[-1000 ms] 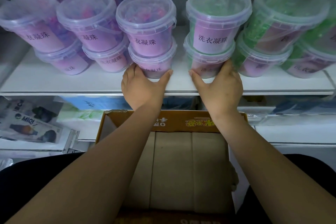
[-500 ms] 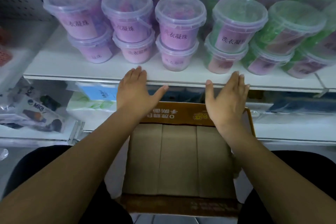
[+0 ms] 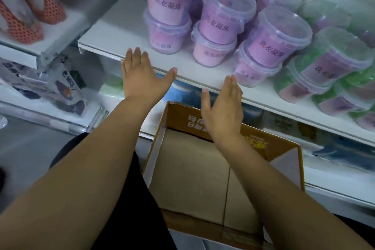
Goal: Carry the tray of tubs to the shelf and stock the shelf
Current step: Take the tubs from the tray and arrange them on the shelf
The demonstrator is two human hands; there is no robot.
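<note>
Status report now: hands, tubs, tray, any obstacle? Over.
Left hand open, right hand open, both hold nothing. Tubs stacked in twos on shelf. Cardboard tray shows no tubs inside. Nothing between hands and shelf.

1. The tubs [image 3: 227, 16] stand stacked in twos on the shelf [image 3: 121, 32], behind its front edge.
2. The tray [image 3: 192, 178] lies below and before the shelf.
3. The left hand [image 3: 142, 79] and right hand [image 3: 223, 107] hover side by side between tray and tubs.

Lidded tubs [image 3: 226, 24] stacked on shelf [image 3: 113, 34]; tray [image 3: 203, 178] empty.
</note>
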